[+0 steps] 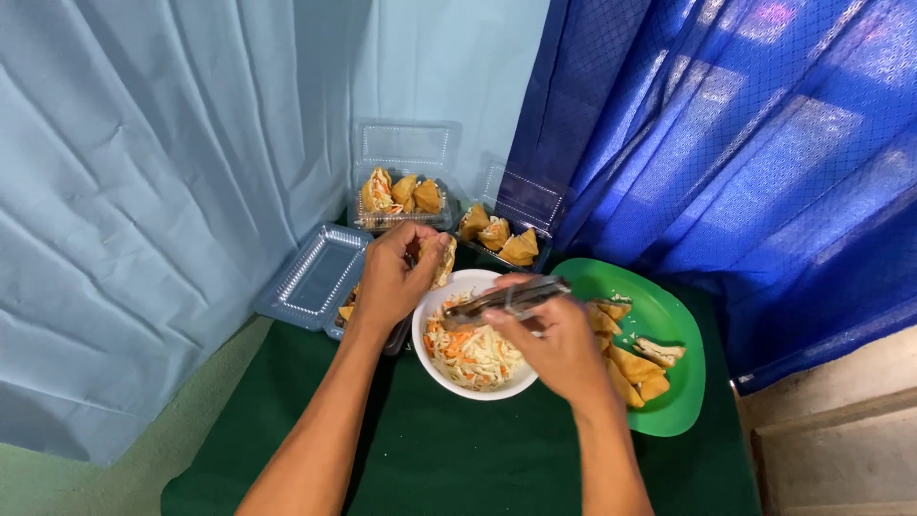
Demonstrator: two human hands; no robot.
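Note:
My left hand (394,274) holds a fried tofu piece (442,260) over the near clear plastic container (320,277). Metal tongs (501,298) are gripped in my right hand (554,346), their tips over a white bowl (439,371) of shredded cabbage and carrot salad (476,355). The bowl sits on a dark green tablecloth (458,449) between my forearms.
A green plate (673,315) with several fried tofu pieces stands right of the bowl. Two open clear containers (401,196) (511,234) with filled tofu sit at the back. Light blue cloth hangs left, dark blue curtain right.

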